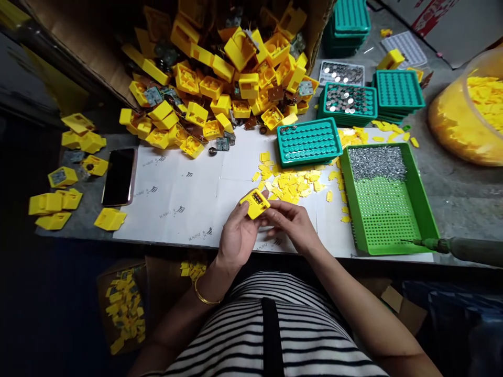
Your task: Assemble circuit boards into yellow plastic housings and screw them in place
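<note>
Above the front edge of the white sheet, my left hand (238, 236) holds a yellow plastic housing (255, 204), thumb on its near left side. The housing has a small opening with dark and silvery parts inside. My right hand (293, 222) is at the housing's right corner, its thumb and fingers drawn together there; whether they pinch something small cannot be made out. Just beyond the hands lie scattered small yellow pieces (293, 184). A teal tray (308, 141) with rows of round pockets stands behind them, with a few small discs at its top left.
A cardboard box (88, 47) spills yellow housings at the back. A green basket (426, 209) of metal pins stands right, a screwdriver-like tool (471, 248) over its front corner. A phone (119, 177) lies left. Teal trays (349, 102) with discs and a yellow-filled tub (448, 112) stand back right.
</note>
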`<state>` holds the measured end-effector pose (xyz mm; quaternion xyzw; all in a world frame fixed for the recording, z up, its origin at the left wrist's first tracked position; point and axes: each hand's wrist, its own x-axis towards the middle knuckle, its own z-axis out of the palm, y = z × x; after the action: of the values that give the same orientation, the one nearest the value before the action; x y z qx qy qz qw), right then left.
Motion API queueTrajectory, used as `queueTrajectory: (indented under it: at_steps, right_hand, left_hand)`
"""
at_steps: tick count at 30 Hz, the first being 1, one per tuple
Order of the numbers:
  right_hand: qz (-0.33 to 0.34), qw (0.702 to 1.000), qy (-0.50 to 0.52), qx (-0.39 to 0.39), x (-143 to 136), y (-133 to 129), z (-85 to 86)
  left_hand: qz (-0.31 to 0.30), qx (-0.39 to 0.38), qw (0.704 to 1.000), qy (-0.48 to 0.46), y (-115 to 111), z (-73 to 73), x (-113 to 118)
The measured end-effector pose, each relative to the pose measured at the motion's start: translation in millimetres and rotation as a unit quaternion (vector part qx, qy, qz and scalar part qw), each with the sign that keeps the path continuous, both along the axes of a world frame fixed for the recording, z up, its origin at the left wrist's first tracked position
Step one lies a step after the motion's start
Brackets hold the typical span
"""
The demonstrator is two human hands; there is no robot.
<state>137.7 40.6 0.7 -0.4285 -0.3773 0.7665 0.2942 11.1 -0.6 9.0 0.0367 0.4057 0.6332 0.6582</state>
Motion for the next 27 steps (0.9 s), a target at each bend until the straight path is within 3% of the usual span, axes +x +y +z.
queueTrajectory:
  at_steps: [10,20,23,27]
  right_hand:
    - [-0.053,0.997,0.054,-0.020,-5,-6,-1.1]
    - [-0.026,0.999,0.007,0.023,3,-5,-10.4]
    - [-0.012,0.990,-0.063,0.126,8,-5,-12.7]
    - [0.015,0.910,-0.222,0.350,19,-11,-14.5]
  left_hand:
    - [0.029,0.047,0.995,0.078,-9,1.2,13]
    - [0.020,0.021,0.998,0.059,-9,-2.6,18]
    - [0.018,0.010,0.998,0.066,-12,-5.5,19]
    - [-0.008,-0.014,0.996,0.089,-22,-7.8,17]
